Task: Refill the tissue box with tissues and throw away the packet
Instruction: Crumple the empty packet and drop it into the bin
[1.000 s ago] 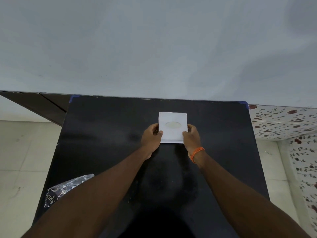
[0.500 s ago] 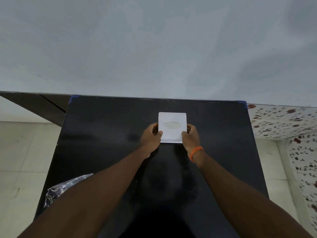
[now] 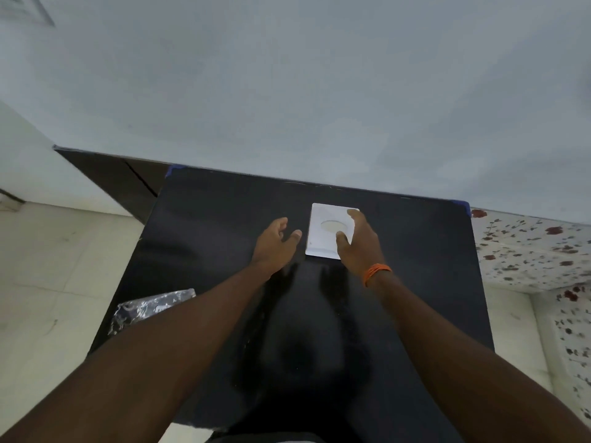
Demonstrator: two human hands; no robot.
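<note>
Pale grey wall is filling the upper half of the view, and below it a black counter [image 3: 224, 238] is standing against that wall, with light floor tiles to the left and a floral-patterned surface to the right. One white tissue box [image 3: 323, 241] is sitting flat near the far edge of the counter, its oval opening facing up and showing no tissue poking through. One crumpled silvery packet [image 3: 150, 310] is lying near the left front edge, well apart from the box and partly hidden by the left forearm. Two hands are showing: the left hand [image 3: 275, 243] is hovering just beside the box with its fingers spread and holding nothing, while the right hand [image 3: 359, 243], with an orange band [image 3: 376, 272] on its wrist, is lying loosely spread over the box's right side without gripping it. Judging from this, the box looks closed up and set down, so the refilling is probably done, though its contents cannot be seen; the packet is waiting to be thrown away.
</note>
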